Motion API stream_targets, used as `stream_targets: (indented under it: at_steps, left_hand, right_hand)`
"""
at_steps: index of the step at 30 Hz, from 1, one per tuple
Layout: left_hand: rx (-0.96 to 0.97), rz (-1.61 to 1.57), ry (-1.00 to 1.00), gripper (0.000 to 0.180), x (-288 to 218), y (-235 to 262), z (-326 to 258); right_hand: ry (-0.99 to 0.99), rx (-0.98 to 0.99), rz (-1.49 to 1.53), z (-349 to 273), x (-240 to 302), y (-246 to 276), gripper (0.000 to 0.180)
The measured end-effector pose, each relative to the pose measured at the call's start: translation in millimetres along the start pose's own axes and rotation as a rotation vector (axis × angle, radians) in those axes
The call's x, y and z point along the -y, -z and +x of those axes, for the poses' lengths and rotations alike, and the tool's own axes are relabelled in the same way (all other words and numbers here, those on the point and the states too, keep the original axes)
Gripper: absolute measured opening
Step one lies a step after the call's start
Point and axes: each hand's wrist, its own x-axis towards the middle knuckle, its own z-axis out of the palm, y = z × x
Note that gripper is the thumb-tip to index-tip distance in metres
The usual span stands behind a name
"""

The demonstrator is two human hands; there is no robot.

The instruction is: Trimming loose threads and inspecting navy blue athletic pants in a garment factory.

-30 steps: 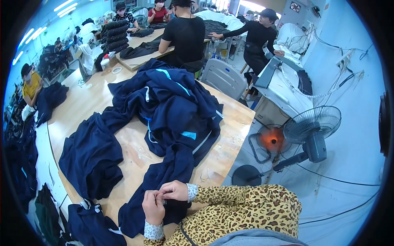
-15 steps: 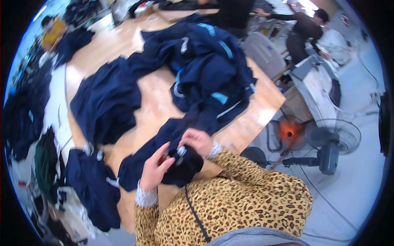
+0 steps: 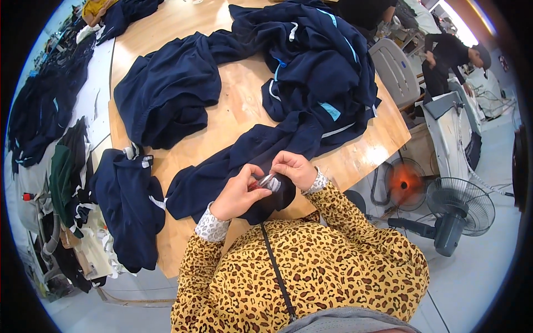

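Observation:
My left hand is closed, thumb and forefinger around a small tool with a red part and a thin silvery end. Its exact kind is mostly hidden by the fingers. Against it, my right hand pinches a small white label with dark marks. The label lies on the dark end of a navy garment, close to my body at the table's near edge. From there the garment stretches away to the right, into a larger navy pile with light-blue and white strips.
Another navy garment is heaped on the wooden table at the left. One more navy piece hangs over the left edge. A grey standing fan and a glowing orange heater stand right. A person in black bends far right.
My head view has shifted, so the table sits higher in it. My hands have come closer together at the label, and the left fingers have closed in.

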Motion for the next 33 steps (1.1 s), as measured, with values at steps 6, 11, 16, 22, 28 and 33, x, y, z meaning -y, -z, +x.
stream_targets:
  at_steps: [6,11,16,22,28,33]
  left_hand:
    - [0.063,0.048,-0.024,0.035,-4.2,-2.2,0.6]
    - [0.055,0.046,-0.001,0.035,-6.8,-0.3,-1.2]
    - [0.064,0.039,0.002,0.035,-4.1,-1.0,-0.3]
    - [0.088,0.042,0.002,0.034,-1.5,-0.6,0.9]
    - [0.079,0.023,0.000,0.032,-0.5,-1.7,0.6]
    - [-0.029,-0.178,0.019,0.033,10.8,6.6,-7.7]
  right_hand:
    - [-0.019,0.032,-0.020,-3.0,0.3,-1.3,0.006]
    - [-0.024,0.038,-0.055,-2.3,-1.0,0.8,0.006]
    - [-0.018,0.053,-0.102,-2.5,-0.7,-0.3,0.006]
    - [-0.026,0.062,-0.095,-3.0,-0.5,-1.7,0.006]
    - [-0.028,0.074,-0.087,-3.0,-2.4,-0.9,0.007]
    - [0.060,-0.128,-0.024,-1.3,0.5,4.1,0.006]
